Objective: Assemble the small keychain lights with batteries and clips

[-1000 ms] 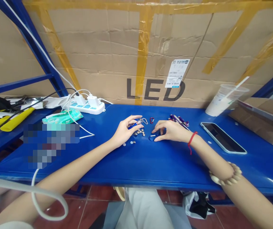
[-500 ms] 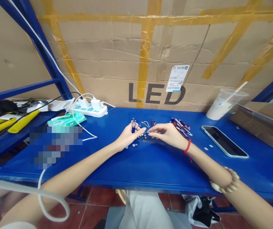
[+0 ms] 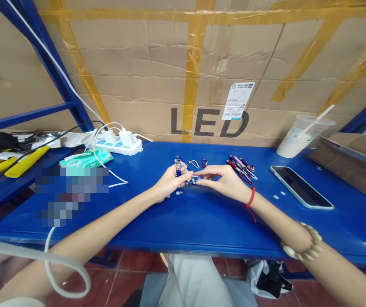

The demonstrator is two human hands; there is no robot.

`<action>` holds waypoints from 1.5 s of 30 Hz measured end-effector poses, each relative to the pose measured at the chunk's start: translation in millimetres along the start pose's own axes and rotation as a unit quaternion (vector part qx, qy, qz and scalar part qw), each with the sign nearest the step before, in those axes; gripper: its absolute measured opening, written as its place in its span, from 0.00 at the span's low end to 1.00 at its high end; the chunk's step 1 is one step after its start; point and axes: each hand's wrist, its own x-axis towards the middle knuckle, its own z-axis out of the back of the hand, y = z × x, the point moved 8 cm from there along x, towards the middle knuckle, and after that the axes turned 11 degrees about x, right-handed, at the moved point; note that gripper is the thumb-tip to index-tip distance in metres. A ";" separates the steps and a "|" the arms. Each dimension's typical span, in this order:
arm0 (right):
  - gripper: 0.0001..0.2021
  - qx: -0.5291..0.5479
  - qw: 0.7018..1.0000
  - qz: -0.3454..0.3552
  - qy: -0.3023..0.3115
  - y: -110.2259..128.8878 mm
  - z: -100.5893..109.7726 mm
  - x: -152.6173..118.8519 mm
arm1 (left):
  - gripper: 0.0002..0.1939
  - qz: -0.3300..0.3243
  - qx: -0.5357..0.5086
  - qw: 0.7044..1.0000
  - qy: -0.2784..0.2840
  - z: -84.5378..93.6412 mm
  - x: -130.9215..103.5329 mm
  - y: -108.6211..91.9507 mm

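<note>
My left hand (image 3: 167, 184) is closed around a small blue flashlight (image 3: 178, 167), held upright with its silver end on top. Between the fingertips of my right hand (image 3: 223, 177) is a blue carabiner (image 3: 196, 178), whose far end meets the left fingers. Whether it is linked to the flashlight I cannot make out. Just beyond the hands lie a silver carabiner (image 3: 195, 164) and a red carabiner (image 3: 204, 163). A pile of purple and red flashlights (image 3: 242, 164) with clips rests behind my right hand. Small round discs (image 3: 178, 193) are scattered near my left hand.
On the blue table (image 3: 170, 226), a phone (image 3: 301, 187) lies at right, near a drink cup (image 3: 298, 136) and cardboard box (image 3: 352, 162). At left are a power strip (image 3: 122, 146), a tissue pack (image 3: 90, 158) and a looping white cable (image 3: 55, 256).
My right fingers now hold the blue carabiner plainly in sight, raised at the left fingertips. The left hand keeps the flashlight upright. The whole view has shifted slightly.
</note>
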 end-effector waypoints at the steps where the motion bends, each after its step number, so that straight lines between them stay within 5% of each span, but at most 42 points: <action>1: 0.14 -0.010 1.000 0.009 -0.004 2.1 0.9 0.0 | 0.20 0.003 0.003 1.000 -0.002 0.7 0.3 1.1; 9: 0.16 0.031 0.999 -0.040 -0.002 -4.5 -5.0 -0.8 | 0.18 -0.057 0.059 0.996 -0.021 2.5 -2.3 -11.1; 15: 0.14 -0.081 0.990 0.113 0.002 13.2 -5.4 -4.5 | 0.18 -0.068 0.075 0.994 -0.041 4.1 -3.2 -13.2; 23: 0.15 -0.216 0.958 0.130 0.135 16.7 -20.0 -10.8 | 0.16 -0.058 0.115 0.991 -0.027 -1.5 -5.9 -5.4; 29: 0.16 -0.242 0.950 0.123 0.157 13.4 -25.0 -12.2 | 0.15 -0.080 0.168 0.982 -0.036 -2.0 -6.9 -6.0; 35: 0.16 -0.236 0.957 0.134 0.105 13.6 -21.2 -9.9 | 0.14 -0.092 0.212 0.972 -0.040 -2.8 -9.3 -10.9; 42: 0.17 -0.215 0.961 0.163 -0.056 28.1 10.0 -7.4 | 0.13 -0.100 0.251 0.963 -0.012 -8.1 -13.4 -17.5; 45: 0.16 -0.212 0.960 0.170 -0.060 31.1 11.5 -7.1 | 0.15 -0.104 0.235 0.966 -0.011 -8.4 -13.5 -16.3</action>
